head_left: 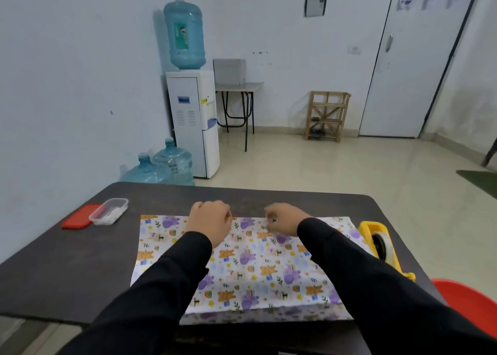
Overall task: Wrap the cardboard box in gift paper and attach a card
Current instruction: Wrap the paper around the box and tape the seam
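— Where's the paper?

— The paper (255,263) lies spread in the middle of the dark surface (67,260), printed side up. Its near edge is folded down over a straight step. The box is hidden; whatever raises the sheet is fully covered.

— And the hands?

— Both reach to the paper's far edge, knuckles up, with the black sleeves (166,274) lying across the sheet. The right hand (285,219) has thumb and forefinger pinched on the paper right at that edge. The left hand (209,221) is beside it, not touching it, its fingers curled down onto the same edge. Their tips are tucked behind the knuckles, so I cannot tell whether they grip the paper or only press it.

— What's close by?

— A yellow tape dispenser (382,244) stands just beside the paper's right edge. Off the far left corner a clear tub (109,211) rests on the surface, with a red lid (78,217) against its left side. A red chair (468,303) shows at the lower right, past the surface's corner.

— Further out?

— A white cooler (192,123) stands at the far wall with a blue jug (185,34) on top, and two more jugs (161,166) sit on the floor to its left. To its right are a small table (239,87), then a wooden rack (326,115), then a door (411,59).
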